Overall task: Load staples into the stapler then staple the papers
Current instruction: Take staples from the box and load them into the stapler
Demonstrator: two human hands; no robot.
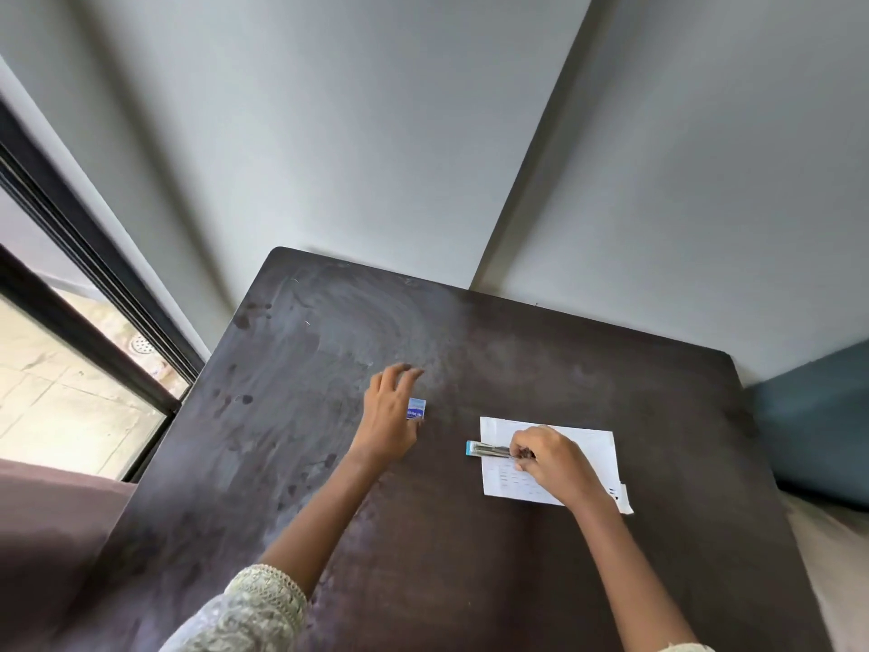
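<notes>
White papers (583, 444) lie flat on the dark table (470, 534), right of centre. A stapler (486, 449) with a light blue end rests across their left edge, and my right hand (550, 458) grips its right end. A small blue staple box (417, 409) sits on the table left of the papers. My left hand (388, 416) hovers right beside the box with fingers spread, the thumb side touching or nearly touching it; whether it grips the box I cannot tell.
Grey walls meet in a corner behind the table. A dark-framed window (84, 322) runs along the left. A blue-grey cushion (818, 425) stands past the right edge, and a brown seat (42, 534) lies at the lower left.
</notes>
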